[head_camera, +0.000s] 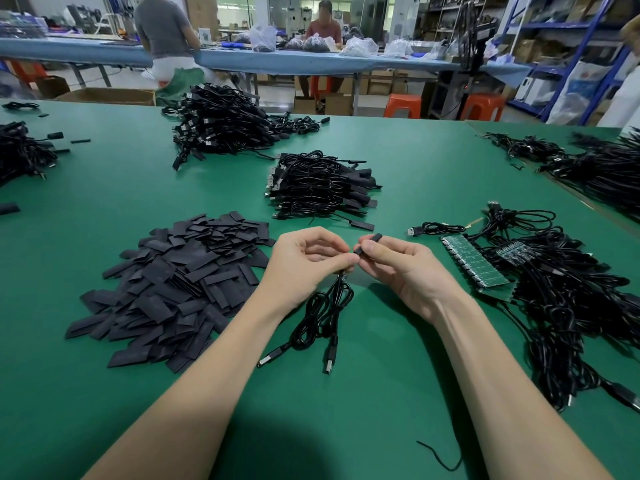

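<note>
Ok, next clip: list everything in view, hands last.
USB cable: one coil, black, dangling from the left hand.
sleeve piece: one, black, in the right hand.
sleeve pile: one, black, left of the hands.
cable stack: one, black, beyond the hands.
far cable pile: one, black, behind that stack.
cable heap: one, black, right of the hands.
circuit board panel: one, green, at that heap's left edge.
table mat: one, green, under everything.
stools: several, orange, on the floor beyond.
people: two, at the blue bench behind.
left hand: pinches the cable's end.
right hand: pinches the sleeve piece.
</note>
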`<state>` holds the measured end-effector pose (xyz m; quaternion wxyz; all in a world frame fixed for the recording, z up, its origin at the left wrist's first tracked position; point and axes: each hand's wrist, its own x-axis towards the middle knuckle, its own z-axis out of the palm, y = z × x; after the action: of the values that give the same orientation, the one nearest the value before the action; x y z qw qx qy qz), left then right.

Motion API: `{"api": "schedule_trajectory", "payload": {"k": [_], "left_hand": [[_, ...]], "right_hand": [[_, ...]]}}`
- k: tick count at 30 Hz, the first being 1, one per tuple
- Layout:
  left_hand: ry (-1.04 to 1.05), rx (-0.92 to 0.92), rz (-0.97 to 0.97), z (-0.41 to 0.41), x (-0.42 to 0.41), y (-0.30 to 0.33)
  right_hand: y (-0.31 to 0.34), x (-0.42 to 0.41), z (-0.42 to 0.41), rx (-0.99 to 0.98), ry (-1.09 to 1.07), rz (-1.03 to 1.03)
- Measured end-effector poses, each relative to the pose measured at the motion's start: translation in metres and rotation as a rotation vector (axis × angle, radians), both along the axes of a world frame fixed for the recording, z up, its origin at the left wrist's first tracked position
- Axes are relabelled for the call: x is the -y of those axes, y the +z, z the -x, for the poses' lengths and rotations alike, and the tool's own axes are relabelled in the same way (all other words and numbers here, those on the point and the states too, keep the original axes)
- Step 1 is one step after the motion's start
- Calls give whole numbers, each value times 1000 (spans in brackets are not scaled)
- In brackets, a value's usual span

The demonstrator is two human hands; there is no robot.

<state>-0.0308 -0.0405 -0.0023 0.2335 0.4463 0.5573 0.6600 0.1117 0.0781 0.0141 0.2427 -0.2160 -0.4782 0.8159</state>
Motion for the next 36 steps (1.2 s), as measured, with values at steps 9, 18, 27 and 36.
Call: {"api": "schedule_trajectory", "payload": {"k": [9,18,27,36], "left_hand": [[-9,51,5,1,-2,-1],[-6,143,-22,-1,-3,-2],[9,128,16,-4,-3,-2],[32,133,9,-3,-3,-2]], "right_hand": [[2,6,5,-20,-52,-63],[6,16,14,-8,-224,-220],[3,18,13,-1,-193,-174],[0,17,17,-28,-225,-135]]}}
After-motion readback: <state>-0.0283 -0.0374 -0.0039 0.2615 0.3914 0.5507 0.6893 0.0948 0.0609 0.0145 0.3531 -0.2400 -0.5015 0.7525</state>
